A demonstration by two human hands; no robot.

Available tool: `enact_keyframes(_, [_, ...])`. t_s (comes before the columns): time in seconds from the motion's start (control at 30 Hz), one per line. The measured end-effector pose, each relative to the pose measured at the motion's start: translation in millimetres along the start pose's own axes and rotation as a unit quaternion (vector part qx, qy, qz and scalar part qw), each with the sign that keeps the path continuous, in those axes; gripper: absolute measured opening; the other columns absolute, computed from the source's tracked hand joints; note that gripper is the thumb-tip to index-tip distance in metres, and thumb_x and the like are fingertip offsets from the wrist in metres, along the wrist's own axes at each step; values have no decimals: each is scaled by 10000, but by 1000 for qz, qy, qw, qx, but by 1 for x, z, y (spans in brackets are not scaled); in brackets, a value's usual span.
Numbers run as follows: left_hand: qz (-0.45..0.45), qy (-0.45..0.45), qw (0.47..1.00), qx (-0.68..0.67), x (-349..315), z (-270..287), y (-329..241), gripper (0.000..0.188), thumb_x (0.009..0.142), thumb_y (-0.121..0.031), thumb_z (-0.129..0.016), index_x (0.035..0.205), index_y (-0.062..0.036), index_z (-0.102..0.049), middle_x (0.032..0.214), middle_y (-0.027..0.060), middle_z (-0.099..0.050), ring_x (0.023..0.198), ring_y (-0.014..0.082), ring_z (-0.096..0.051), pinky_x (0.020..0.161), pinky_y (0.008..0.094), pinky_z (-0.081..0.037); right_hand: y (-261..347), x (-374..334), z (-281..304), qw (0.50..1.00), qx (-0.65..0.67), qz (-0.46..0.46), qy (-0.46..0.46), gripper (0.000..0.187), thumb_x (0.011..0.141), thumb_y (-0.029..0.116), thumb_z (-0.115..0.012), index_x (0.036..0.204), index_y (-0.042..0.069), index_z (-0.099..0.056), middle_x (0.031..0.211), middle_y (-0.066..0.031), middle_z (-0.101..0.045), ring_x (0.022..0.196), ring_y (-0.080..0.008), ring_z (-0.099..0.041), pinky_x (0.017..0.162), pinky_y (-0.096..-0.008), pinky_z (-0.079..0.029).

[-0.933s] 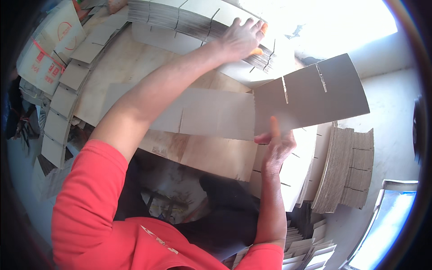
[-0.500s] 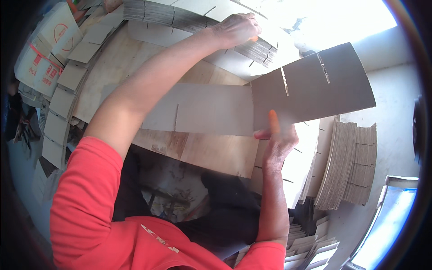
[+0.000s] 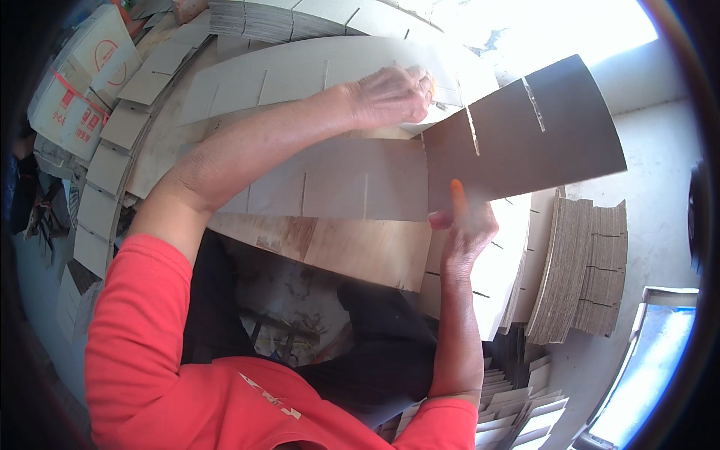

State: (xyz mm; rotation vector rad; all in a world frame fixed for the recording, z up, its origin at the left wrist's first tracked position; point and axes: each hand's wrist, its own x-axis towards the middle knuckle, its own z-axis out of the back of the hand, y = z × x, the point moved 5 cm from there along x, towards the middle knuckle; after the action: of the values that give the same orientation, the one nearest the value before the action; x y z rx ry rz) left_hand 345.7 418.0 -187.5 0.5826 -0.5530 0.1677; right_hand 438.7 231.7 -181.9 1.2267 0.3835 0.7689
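My left hand (image 3: 394, 94) is closed on the right part of a long pale slotted cardboard strip (image 3: 292, 71), held over the far side of the board; an orange cover shows on a fingertip. My right hand (image 3: 466, 229) grips the near edge of a darker slotted cardboard sheet (image 3: 529, 131), which slants up to the right. Its index finger, also in an orange cover, lies against the sheet. Left of that sheet, meeting it along a straight line, a grey slotted cardboard strip (image 3: 337, 180) extends beneath my left forearm. Whether these two are one folded piece I cannot tell.
A stack of slotted strips (image 3: 277, 24) lies along the far side of the wooden board (image 3: 367, 251). More cardboard stacks (image 3: 577, 262) stand at the right. Overlapping cardboard pieces (image 3: 105, 169) line the left edge, beside a white printed box (image 3: 79, 79). Loose pieces (image 3: 517, 412) lie low at the right.
My left hand has come nearer from the far stack, bringing a long cardboard strip with it. My right hand keeps its hold on the darker sheet, almost in place.
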Motion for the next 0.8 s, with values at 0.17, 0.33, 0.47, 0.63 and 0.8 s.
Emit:
enact_keyframes(0.17, [-23,-1,1000,3,0,14,1,222,684,-44,-615,872,71,-642,930,172,-631,849,211,-607,650,281,-558,4,-1,-3,1000,-16,-11,-1,85,908,53,-606,935,-19,-644,607,-57,-611,453,-102,-561,438,-227,-426])
enact_keyframes(0.33, [-67,-8,997,24,-7,29,-22,327,624,-59,-635,914,91,-647,878,128,-616,791,175,-563,570,238,-532,2,2,-6,999,-26,-29,3,86,905,46,-606,940,-23,-643,670,-71,-630,469,-105,-566,442,-227,-435])
enact_keyframes(0.47, [-84,-23,996,24,-13,34,-28,318,591,-61,-639,867,96,-652,803,81,-583,730,151,-502,480,207,-470,-1,4,-9,998,-31,-43,40,90,904,53,-607,936,-23,-643,690,-75,-636,479,-108,-575,448,-223,-444])
enact_keyframes(0.63, [-119,-49,991,47,-15,57,-45,223,530,-68,-631,714,58,-641,734,39,-525,689,130,-429,432,184,-369,-7,5,-12,993,-54,-84,64,103,903,63,-608,935,-30,-638,695,-62,-633,490,-104,-583,445,-210,-442])
enact_keyframes(0.8, [-132,-57,990,12,-22,64,-51,165,508,-82,-617,629,29,-599,687,23,-479,675,127,-399,414,188,-322,14,4,-3,1000,13,-5,-10,92,884,46,-646,947,-17,-623,681,-39,-612,487,-87,-574,414,-199,-414])
